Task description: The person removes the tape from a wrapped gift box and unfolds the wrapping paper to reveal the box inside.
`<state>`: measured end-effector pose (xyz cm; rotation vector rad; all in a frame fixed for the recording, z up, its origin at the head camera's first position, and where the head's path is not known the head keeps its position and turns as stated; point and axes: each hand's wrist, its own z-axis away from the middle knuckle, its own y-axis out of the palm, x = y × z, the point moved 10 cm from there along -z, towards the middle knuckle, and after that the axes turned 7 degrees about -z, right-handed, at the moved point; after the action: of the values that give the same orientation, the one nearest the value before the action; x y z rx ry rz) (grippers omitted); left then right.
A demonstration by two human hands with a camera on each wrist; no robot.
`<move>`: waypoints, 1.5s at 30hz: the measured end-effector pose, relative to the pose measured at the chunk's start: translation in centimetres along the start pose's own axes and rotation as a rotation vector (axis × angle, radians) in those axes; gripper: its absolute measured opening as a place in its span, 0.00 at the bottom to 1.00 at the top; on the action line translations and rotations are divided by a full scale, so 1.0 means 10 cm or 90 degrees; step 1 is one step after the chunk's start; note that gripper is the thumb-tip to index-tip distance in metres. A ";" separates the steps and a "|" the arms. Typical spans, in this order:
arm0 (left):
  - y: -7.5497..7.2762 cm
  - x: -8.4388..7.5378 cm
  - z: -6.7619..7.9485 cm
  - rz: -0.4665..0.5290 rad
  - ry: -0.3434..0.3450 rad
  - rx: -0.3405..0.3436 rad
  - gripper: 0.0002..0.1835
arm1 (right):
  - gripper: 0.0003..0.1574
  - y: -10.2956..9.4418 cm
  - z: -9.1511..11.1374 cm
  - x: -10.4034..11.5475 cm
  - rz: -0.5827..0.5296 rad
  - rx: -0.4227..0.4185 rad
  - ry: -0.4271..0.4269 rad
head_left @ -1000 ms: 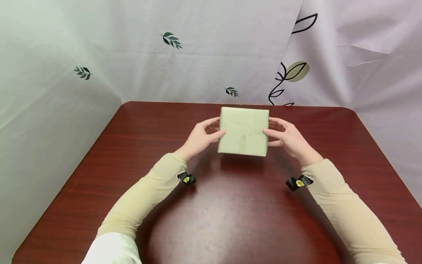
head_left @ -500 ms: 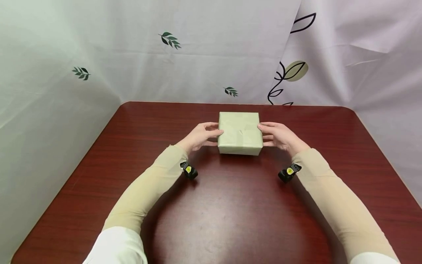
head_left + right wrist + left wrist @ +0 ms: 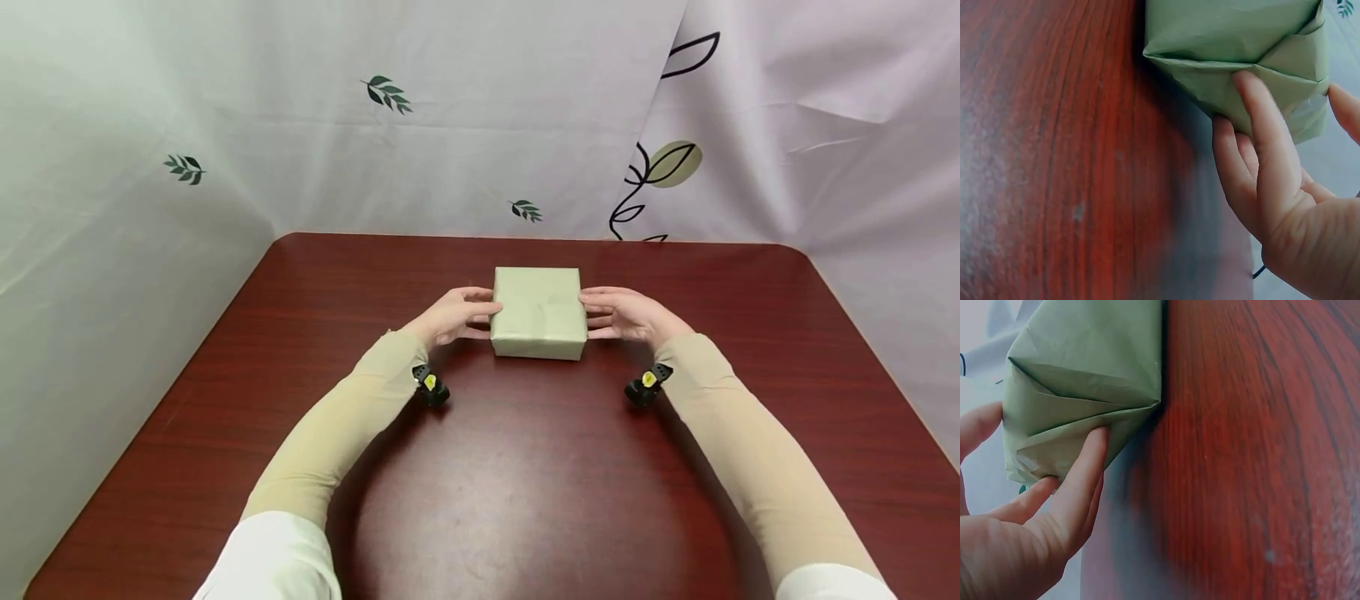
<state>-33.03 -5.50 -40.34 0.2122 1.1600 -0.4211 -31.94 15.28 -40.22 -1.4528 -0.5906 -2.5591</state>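
Observation:
A box wrapped in pale green paper [image 3: 538, 312] sits flat on the dark red table, toward its far side. My left hand [image 3: 453, 317] touches its left end, with the thumb at the top edge and fingers fairly straight against the folded paper. On the opposite end, my right hand [image 3: 626, 315] presses in the same way, its thumb by the top edge. Both wrist views show fingertips on the folded end flaps of the box [image 3: 1094, 350]. The right hand [image 3: 1279, 187] has extended fingers against the paper. The box's underside and far side are hidden.
The glossy table [image 3: 517, 483] has a rounded far edge close behind the box. White cloth [image 3: 465, 150] with printed leaves hangs behind the table and along both sides. Each wrist carries a small black camera [image 3: 432, 386] on a strap.
The box has come down and levelled from a raised, tilted pose, shifting slightly left. Both hands have moved with it, staying at its ends.

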 end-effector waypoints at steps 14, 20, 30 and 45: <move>-0.01 0.11 -0.02 0.029 -0.032 0.037 0.30 | 0.30 -0.01 -0.06 -0.07 0.016 0.021 0.022; 0.00 0.10 -0.02 0.024 -0.030 0.033 0.31 | 0.14 -0.03 -0.06 -0.06 0.007 -0.004 0.009; -0.01 -0.02 0.01 -0.004 0.000 -0.009 0.33 | 0.13 -0.07 0.01 0.03 0.035 -0.027 -0.020; -0.01 -0.50 0.27 -0.109 0.163 -0.069 0.27 | 0.08 -0.04 0.19 0.41 -0.004 -0.041 -0.099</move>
<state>-32.51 -5.55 -34.69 0.0734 1.4547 -0.4900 -32.73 16.67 -35.94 -1.6851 -0.5391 -2.5076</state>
